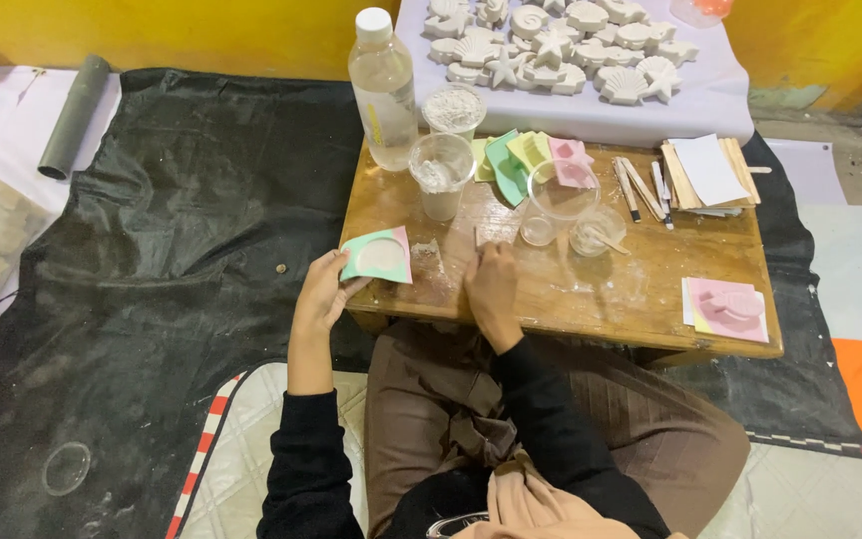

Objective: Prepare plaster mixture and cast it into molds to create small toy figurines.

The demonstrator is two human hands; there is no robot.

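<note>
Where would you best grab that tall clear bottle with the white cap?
Grip the bottle around its straight middle, probably coming from its left side. It stands upright at the table's back left corner, with cups crowding its right and front, while the left is open.

A bottle (383, 90) stands behind the cups (443, 172) on the table (591, 294).

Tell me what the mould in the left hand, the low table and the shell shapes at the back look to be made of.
Mould: probably silicone, matte pastel green and pink, with a pale filling that looks like wet plaster.
Low table: wood, brown with visible grain, dusted white.
Shell and starfish shapes: likely cast plaster, chalky matte white, unpainted.
The left hand holds the mould by its edge.
</note>
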